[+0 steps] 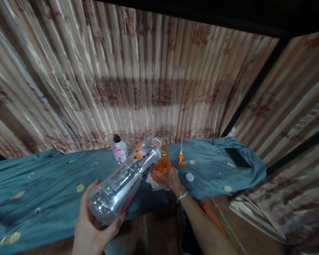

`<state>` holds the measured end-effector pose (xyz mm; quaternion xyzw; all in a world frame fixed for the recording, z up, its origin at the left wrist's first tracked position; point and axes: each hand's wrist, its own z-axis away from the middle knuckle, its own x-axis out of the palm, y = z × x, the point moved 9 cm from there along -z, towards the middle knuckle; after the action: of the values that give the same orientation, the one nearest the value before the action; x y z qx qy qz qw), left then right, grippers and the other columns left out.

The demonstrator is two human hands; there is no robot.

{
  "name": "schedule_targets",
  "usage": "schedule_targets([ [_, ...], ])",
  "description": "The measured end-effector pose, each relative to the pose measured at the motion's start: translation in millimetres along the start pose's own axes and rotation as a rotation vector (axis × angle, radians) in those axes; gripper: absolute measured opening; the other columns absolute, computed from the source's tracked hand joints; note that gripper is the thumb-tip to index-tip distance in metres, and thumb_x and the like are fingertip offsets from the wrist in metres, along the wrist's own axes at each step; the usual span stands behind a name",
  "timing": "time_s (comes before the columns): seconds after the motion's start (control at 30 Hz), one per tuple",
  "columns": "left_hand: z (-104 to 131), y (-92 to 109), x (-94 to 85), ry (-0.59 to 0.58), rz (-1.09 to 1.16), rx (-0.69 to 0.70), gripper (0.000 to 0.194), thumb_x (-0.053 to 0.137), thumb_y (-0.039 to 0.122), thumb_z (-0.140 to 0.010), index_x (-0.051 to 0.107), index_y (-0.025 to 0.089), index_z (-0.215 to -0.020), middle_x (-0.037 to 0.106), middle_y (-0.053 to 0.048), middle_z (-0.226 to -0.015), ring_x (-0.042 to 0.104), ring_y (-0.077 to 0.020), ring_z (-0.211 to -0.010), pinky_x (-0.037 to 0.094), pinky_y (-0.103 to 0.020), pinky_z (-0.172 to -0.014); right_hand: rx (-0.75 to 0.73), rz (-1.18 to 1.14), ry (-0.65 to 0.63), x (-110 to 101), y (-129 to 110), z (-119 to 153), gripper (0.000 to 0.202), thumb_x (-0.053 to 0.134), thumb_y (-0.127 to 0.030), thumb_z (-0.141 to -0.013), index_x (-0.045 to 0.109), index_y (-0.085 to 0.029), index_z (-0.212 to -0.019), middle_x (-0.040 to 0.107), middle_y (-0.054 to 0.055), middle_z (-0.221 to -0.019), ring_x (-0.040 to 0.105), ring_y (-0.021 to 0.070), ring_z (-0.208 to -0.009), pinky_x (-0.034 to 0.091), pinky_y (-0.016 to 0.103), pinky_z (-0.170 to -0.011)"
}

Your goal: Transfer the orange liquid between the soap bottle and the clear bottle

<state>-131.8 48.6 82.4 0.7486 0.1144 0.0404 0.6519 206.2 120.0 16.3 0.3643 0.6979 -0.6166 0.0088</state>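
My left hand (pixel 91 230) is wrapped round the base of a large clear plastic bottle (pixel 117 189) with a silver and orange label. That bottle is tilted, its open mouth pointing up and right, just over an orange translucent bottle (pixel 163 159). My right hand (pixel 170 177), with a bracelet at the wrist, grips the orange bottle, whose top is partly hidden behind the clear one. Under it lies a crumpled white tissue (pixel 158 186). An orange pump head (pixel 180 158) with its tube lies on the cloth to the right, near a white round disc (pixel 189 177).
A small clear bottle (pixel 119 150) with a black cap and pink label stands behind the large bottle. At the right lies a dark phone (pixel 238 158). Teal patterned cloth (pixel 55 180) covers the narrow surface; a pleated curtain (pixel 149 71) hangs behind, with dark frame bars at right.
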Motion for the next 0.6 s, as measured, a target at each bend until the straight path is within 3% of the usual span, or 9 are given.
schedule_targets([
  [0.3, -4.7, -0.3, -3.9, 0.029, -0.027, 0.039, 0.113, 0.104, 0.068, -0.061, 0.066, 0.025, -0.158, 0.084, -0.013, -0.139, 0.085, -0.0362, -0.123, 0.073, -0.041, -0.103, 0.012, -0.014, -0.016, 2.4, 0.0, 1.2, 0.056, 0.106, -0.028, -0.079, 0.072, -0.027, -0.124, 0.097, 0.011, -0.117, 0.096, 0.0410, -0.116, 0.081, 0.055, -0.103],
  [0.6, -4.4, -2.3, -6.1, 0.035, -0.039, 0.019, 0.114, 0.104, 0.072, -0.061, 0.065, 0.026, -0.158, 0.086, -0.012, -0.135, 0.085, -0.0417, -0.123, 0.070, -0.056, -0.115, -0.024, -0.041, -0.026, 7.5, 6.1, 0.7, 0.059, 0.104, -0.028, -0.081, 0.073, -0.026, -0.131, 0.096, 0.015, -0.123, 0.095, 0.0416, -0.118, 0.081, 0.054, -0.104],
])
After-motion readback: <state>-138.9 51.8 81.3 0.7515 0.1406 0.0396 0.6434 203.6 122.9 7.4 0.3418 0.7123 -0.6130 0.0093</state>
